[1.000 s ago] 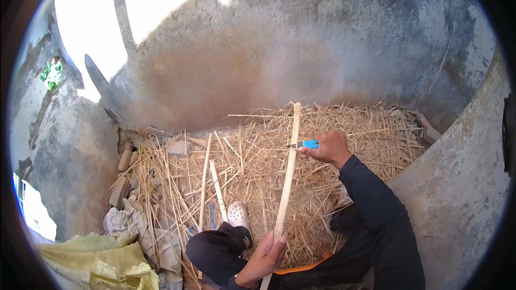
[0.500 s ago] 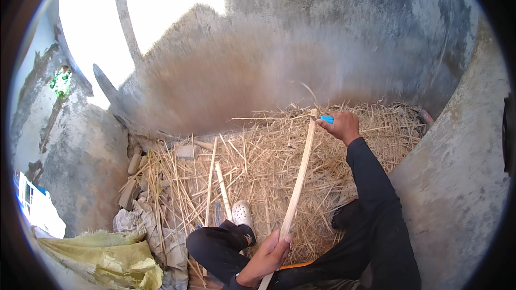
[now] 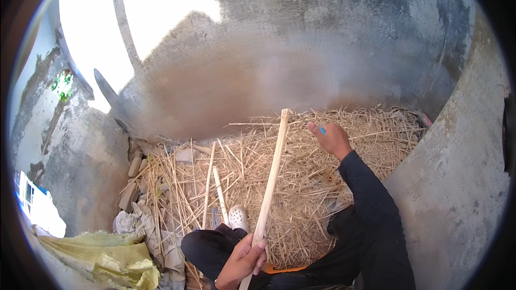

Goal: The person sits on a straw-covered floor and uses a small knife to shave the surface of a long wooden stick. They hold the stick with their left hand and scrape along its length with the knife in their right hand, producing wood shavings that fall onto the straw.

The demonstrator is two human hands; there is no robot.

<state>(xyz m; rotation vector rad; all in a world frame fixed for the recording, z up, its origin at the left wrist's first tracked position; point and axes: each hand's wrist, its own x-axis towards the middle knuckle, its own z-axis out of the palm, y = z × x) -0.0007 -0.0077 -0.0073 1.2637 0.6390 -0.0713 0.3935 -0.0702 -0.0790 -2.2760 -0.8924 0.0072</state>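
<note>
My left hand (image 3: 242,262) is closed around the lower part of a long pale bamboo strip (image 3: 272,180). The strip leans up and slightly right, its far end standing clear of my other hand. To the right of that end, my right hand (image 3: 334,140) is closed on a blue-handled knife (image 3: 322,129). Only a bit of the blue handle shows now, and the blade cannot be made out. Knife and strip are apart. Beneath both lies a thick layer of thin shavings (image 3: 306,198).
A grey plaster wall (image 3: 322,37) rises behind the shavings, and another wall (image 3: 446,198) curves along the right. Two pale strips (image 3: 220,196) lie near my shoe (image 3: 237,217). A yellowish sack (image 3: 102,255) sits at lower left, beside crumpled cloth (image 3: 166,252).
The knife has come off the strip's far end, where a thin curl stood up; that curl is gone from there. The strip and my left hand have shifted left.
</note>
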